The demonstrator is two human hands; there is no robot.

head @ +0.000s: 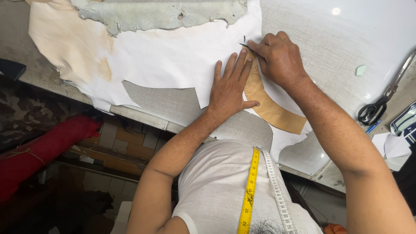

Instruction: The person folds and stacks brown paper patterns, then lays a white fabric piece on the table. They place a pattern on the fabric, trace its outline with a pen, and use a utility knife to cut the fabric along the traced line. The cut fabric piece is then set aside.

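A white sheet of leather [164,60] lies spread on the grey work table [329,47]. On it rests a curved tan cardboard pattern [271,110]. My left hand [229,86] lies flat, fingers spread, pressing the pattern's upper end down. My right hand [277,56] is just beyond it, pinching a thin pen-like marking tool [244,43] whose tip touches the leather at the pattern's top edge.
Black-handled scissors [377,108] lie at the table's right edge, beside a blue pen [372,127] and folded cloth [401,130]. A small pale chalk piece [360,69] sits on the table. A yellow and white tape measure [251,190] hangs round my neck. A red roll [47,147] lies below left.
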